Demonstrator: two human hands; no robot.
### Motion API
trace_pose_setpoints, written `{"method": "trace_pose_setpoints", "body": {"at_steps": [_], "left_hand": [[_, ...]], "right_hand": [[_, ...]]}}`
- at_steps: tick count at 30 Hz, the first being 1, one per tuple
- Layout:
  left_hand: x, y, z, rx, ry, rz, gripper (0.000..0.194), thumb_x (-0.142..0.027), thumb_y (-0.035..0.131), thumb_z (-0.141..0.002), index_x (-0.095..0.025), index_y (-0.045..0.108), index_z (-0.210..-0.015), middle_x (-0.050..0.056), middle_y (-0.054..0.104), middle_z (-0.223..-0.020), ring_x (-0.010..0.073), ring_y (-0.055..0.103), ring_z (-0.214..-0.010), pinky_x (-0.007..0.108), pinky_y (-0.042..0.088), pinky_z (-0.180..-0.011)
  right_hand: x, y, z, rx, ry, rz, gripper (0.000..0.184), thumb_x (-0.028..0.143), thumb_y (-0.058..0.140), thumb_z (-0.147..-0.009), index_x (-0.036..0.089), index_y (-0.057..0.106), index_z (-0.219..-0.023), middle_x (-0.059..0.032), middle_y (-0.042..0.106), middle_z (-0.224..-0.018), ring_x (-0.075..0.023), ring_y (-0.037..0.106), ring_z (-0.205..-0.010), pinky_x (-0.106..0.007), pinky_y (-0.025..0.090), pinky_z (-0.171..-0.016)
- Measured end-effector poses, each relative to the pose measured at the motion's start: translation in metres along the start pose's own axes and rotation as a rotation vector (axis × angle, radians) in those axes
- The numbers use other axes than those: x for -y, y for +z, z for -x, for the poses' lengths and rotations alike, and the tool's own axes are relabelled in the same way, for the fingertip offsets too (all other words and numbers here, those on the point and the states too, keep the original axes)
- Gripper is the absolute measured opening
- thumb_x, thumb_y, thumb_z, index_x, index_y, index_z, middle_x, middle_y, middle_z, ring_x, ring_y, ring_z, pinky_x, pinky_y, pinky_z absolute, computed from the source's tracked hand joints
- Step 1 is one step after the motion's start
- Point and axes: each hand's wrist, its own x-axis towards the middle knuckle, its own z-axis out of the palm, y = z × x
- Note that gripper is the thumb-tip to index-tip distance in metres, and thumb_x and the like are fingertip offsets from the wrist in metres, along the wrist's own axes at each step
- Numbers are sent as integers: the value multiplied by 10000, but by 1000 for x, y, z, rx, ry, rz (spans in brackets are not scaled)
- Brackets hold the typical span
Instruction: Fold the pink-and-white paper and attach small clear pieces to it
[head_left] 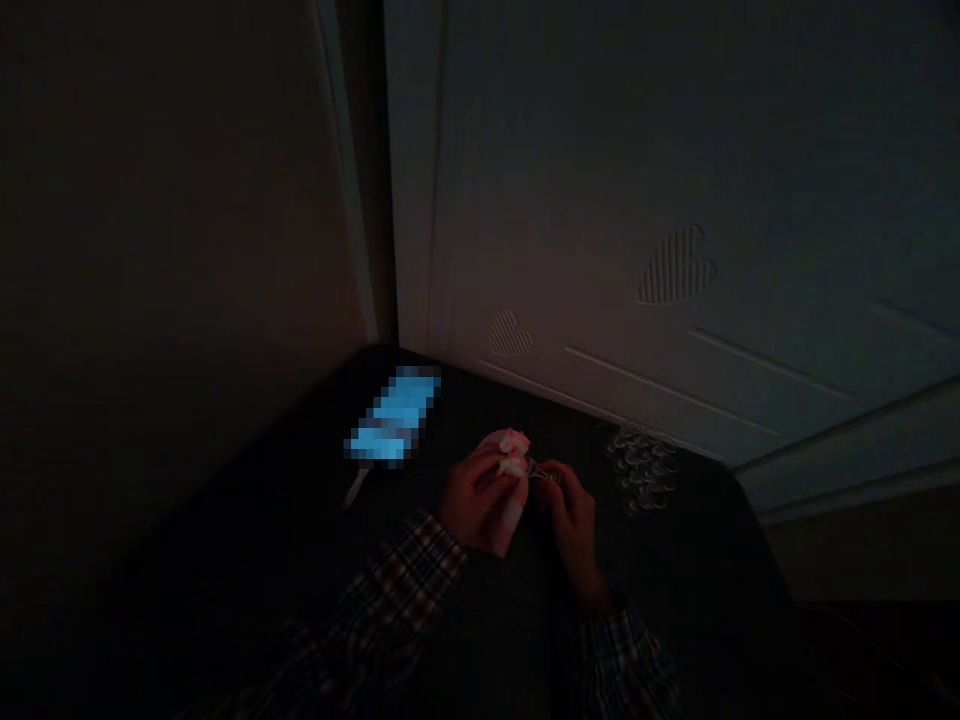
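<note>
The scene is dim. My left hand [474,497] is closed around a small pink-and-white soft item [511,512], perhaps cloth or plush; its exact kind is unclear. White tufts show at its upper end. Close on the right, my right hand [571,505] is closed, with thumb and finger pinching a thin shiny key ring [541,474] with what looks like a short chain. The ring's near end reaches the white part of the pink item; whether it is fastened there I cannot tell. Plaid sleeves cover both wrists.
A pile of shiny key rings [642,468] lies right of my hands on the dark tabletop [480,610]. A lit phone [396,415] with a cable [356,487] lies at left. Behind stands a pale panel [600,200] with heart reliefs; a wall [187,200] rises at left.
</note>
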Motion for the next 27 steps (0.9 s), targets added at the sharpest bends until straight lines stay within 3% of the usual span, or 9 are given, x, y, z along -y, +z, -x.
{"method": "trace_pose_setpoints", "body": {"at_steps": [5, 10, 13, 19, 22, 27], "left_hand": [[-3, 4, 2, 47, -62, 82, 175, -219, 575, -684, -156, 648, -829, 75, 609, -1001, 197, 553, -949, 307, 437, -823], [-3, 4, -2, -64, -214, 201, 259, -304, 582, -685, -137, 628, -878, 70, 632, -925, 197, 581, -863, 309, 455, -758], [0, 3, -4, -86, -262, 243, 307, -330, 592, -678, -136, 617, -915, 68, 645, -906, 199, 584, -853, 308, 451, -759], [-1, 1, -4, 22, -271, 254, 279, -317, 594, -674, -133, 632, -880, 67, 647, -885, 200, 583, -844, 315, 455, -753], [-1, 1, -4, 41, -221, 303, 264, -267, 601, -668, -133, 633, -893, 77, 633, -963, 211, 570, -920, 333, 438, -819], [6, 4, -6, 67, -222, 310, 269, -297, 592, -685, -132, 630, -895, 70, 644, -922, 204, 579, -891, 331, 441, -809]], "right_hand": [[1, -1, -1, -52, 24, 21, 259, 298, 330, -873, 172, 554, -903, 33, 483, -582, -91, 452, -508, -198, 352, -485], [8, 3, -3, -72, -47, 14, 360, 285, 456, -816, 192, 443, -1163, -32, 581, -888, -134, 542, -751, -259, 429, -689], [9, 3, -3, -95, -67, 5, 372, 270, 490, -796, 190, 443, -1157, -53, 581, -963, -150, 551, -815, -285, 431, -733], [6, -4, -3, -72, -10, -19, 241, 281, 469, -809, 194, 508, -1031, -10, 594, -786, -132, 554, -694, -253, 424, -644], [2, -3, -3, -39, 20, -5, 162, 291, 439, -827, 175, 546, -861, 29, 529, -625, -101, 497, -568, -214, 375, -553], [-1, 0, 2, 84, 20, -12, 293, 297, 416, -832, 165, 484, -579, 42, 444, -513, -81, 420, -490, -200, 311, -489]]}}
